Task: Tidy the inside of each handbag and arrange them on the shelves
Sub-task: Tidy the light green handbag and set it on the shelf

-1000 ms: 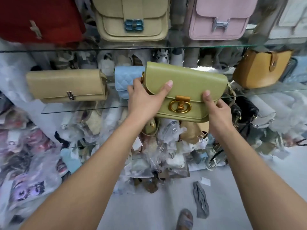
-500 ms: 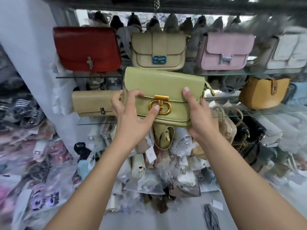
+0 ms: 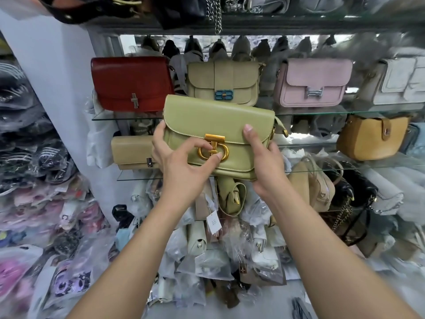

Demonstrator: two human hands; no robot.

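Note:
I hold an olive-green flap handbag (image 3: 216, 120) up in front of the glass shelves. My left hand (image 3: 181, 162) grips its left side, with the thumb on the gold clasp (image 3: 213, 149). My right hand (image 3: 264, 162) grips the right end, thumb on the flap and fingers behind. The flap is down. The bag's strap end (image 3: 281, 127) pokes out at its right.
An upper glass shelf (image 3: 345, 111) carries a red bag (image 3: 131, 84), a beige bag (image 3: 223, 81), a pink bag (image 3: 312, 82) and a white one. Lower glass shelves hold a tan clutch (image 3: 132, 151) and a mustard bag (image 3: 370, 137). Plastic-wrapped bags are piled below and at left.
The view has tilted up, showing higher shelves. The green bag is lifted off the lower shelf level, and my left thumb has moved from the flap onto the gold clasp.

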